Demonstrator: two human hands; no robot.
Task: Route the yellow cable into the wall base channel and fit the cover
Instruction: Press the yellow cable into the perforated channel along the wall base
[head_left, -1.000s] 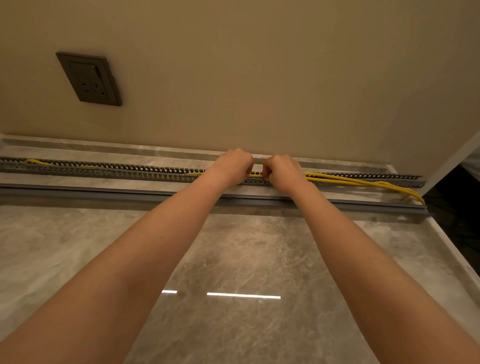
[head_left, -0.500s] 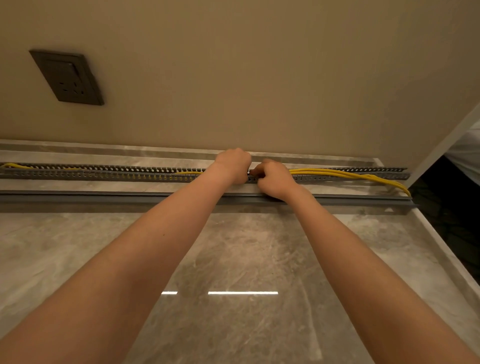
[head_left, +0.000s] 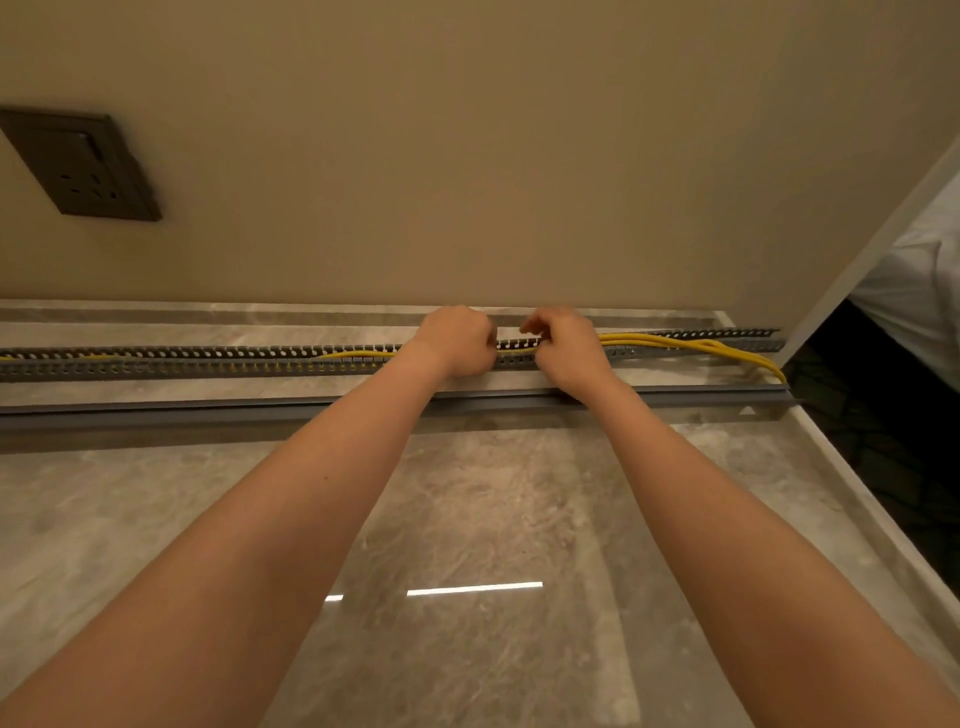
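Head view: the slotted grey channel (head_left: 208, 361) runs along the foot of the wall (head_left: 467, 156), with the loose cover (head_left: 156, 413) lying just in front of it. The yellow cable (head_left: 675, 343) sits inside the channel's left stretch, passes under both hands, and loops out over the channel's right end. The left hand (head_left: 457, 340) and right hand (head_left: 563, 345), close together at the channel's middle, each curl their fingers down around the cable.

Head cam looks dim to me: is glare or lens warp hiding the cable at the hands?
Head view: dim, warm light but sharp; the glare streak sits on the glossy floor, clear of the channel; wide-angle warp slants the wall socket; only the left hand and right hand hide the yellow cable beneath them.
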